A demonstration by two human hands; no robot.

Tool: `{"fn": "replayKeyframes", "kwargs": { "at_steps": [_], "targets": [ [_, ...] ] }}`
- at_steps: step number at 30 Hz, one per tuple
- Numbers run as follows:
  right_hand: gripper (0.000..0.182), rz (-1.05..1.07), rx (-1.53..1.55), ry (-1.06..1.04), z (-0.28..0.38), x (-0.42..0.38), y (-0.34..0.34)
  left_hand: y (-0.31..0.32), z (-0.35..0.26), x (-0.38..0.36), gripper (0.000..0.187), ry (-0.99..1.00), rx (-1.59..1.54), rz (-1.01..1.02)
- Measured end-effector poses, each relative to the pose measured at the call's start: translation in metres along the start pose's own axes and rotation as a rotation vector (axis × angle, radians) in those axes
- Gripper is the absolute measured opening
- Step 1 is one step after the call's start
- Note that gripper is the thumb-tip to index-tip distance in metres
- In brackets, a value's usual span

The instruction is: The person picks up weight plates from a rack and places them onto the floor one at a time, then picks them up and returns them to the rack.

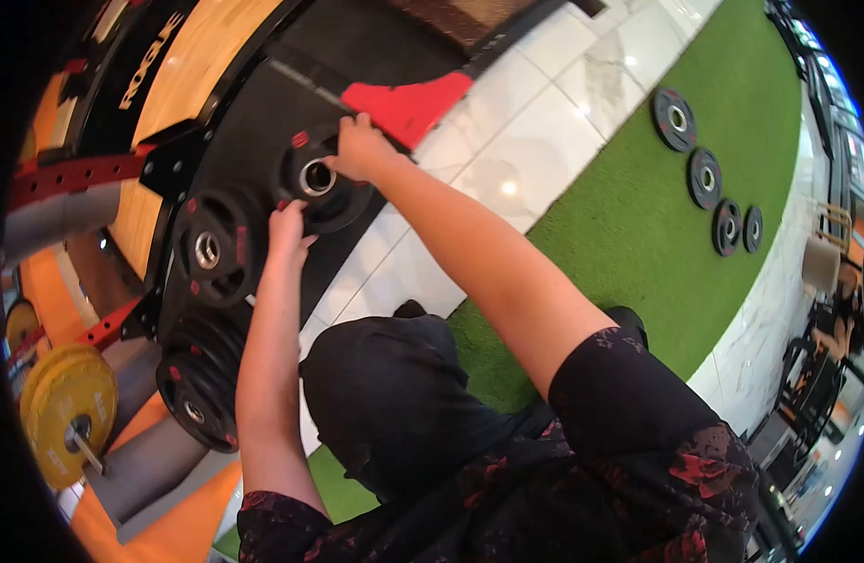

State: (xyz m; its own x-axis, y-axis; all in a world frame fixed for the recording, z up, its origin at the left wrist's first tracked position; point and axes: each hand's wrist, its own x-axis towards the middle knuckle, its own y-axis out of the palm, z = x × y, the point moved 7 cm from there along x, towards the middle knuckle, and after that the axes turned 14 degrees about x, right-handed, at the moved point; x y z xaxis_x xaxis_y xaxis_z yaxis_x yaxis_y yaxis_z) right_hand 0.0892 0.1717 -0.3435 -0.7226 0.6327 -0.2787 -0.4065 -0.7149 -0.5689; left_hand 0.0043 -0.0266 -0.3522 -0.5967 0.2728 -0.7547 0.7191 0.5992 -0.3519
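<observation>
A black weight plate [287,174] with a silver hub and red marks lies on the black mat, in front of my crouched knee. My right hand [362,152] grips its right side, fingers over the far rim and thumb by the hub. On its near left side, my left hand [287,228] has its fingertips curled at the plate, with the thumb apart from them. Part of the plate is hidden by both hands. Just left of it lies another black weight plate [227,267] with red marks.
A stack of black plates [196,399] sits at lower left, near yellow plates [66,413] on a rack peg. A red rack foot [409,103] lies beyond my right hand. Several black plates [704,178] lie on green turf [629,235] at right.
</observation>
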Motion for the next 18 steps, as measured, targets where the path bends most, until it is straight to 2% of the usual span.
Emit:
{"fn": "replayKeyframes", "kwargs": {
  "at_steps": [1, 3, 5, 6, 7, 9, 11, 15, 18],
  "targets": [
    [0.078, 0.020, 0.150, 0.036, -0.007, -0.007, -0.012, 0.004, -0.008, -0.006, 0.046, -0.021, 0.070, -0.009],
    [0.078, 0.046, 0.176, 0.069, -0.019, -0.029, -0.047, -0.003, -0.011, 0.016, 0.078, 0.176, 0.304, -0.244],
    [0.077, 0.072, 0.211, 0.093, -0.041, -0.046, -0.083, 0.008, -0.034, 0.011, 0.092, 0.257, 0.487, -0.270],
    [0.075, 0.049, 0.195, 0.067, -0.060, -0.053, -0.101, 0.025, -0.060, -0.008, 0.088, 0.331, 0.523, -0.241],
    [0.074, 0.029, 0.180, 0.041, -0.079, -0.061, -0.119, 0.048, -0.080, -0.021, 0.081, 0.413, 0.423, -0.099],
    [0.070, -0.068, 0.160, 0.071, -0.124, -0.081, -0.169, 0.099, -0.114, -0.068, 0.071, 0.344, 0.395, -0.002],
    [0.069, -0.156, 0.168, 0.114, -0.174, -0.110, -0.232, 0.160, -0.147, -0.100, 0.068, 0.396, 0.455, 0.080],
    [0.064, -0.290, 0.054, 0.262, -0.268, -0.174, -0.358, 0.313, -0.176, -0.138, 0.063, 0.543, 0.539, 0.279],
    [0.064, -0.356, -0.056, 0.328, -0.348, -0.215, -0.430, 0.437, -0.177, -0.160, 0.061, 0.600, 0.537, 0.344]
  ]
}}
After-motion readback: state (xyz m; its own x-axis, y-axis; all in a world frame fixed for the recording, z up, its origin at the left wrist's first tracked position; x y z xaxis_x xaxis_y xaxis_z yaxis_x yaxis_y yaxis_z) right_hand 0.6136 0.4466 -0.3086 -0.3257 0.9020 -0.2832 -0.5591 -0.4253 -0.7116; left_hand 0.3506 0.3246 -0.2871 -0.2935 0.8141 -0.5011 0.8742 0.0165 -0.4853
